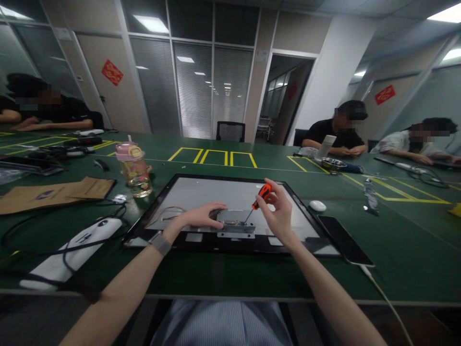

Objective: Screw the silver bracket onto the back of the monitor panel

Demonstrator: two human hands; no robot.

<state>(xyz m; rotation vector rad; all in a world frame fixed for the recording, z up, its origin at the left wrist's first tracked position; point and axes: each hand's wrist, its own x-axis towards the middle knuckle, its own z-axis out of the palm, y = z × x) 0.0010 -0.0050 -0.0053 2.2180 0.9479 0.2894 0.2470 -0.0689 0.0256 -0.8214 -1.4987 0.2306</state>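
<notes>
A flat display panel (187, 192) with a black frame and a pale grey back lies on the green table. Near its front edge sits a metal bracket (236, 235) with what look like connector ports. My left hand (198, 216) grips the bracket's left end, thumb in front and fingers behind; a small dark part shows between them. My right hand (279, 211) is closed around an orange and black screwdriver (265, 192). The tool slants down to the left, its tip at the bracket's ports; exact contact is too small to tell. Thin wires (165, 214) lie left of my left hand.
A pink-lidded bottle (133, 170), a brown paper bag (57, 193) and a white power strip (77, 252) with black cables lie left. Right are a white case (317, 206) and a phone (344, 240) on a cable. Several people sit across the green table (212, 274).
</notes>
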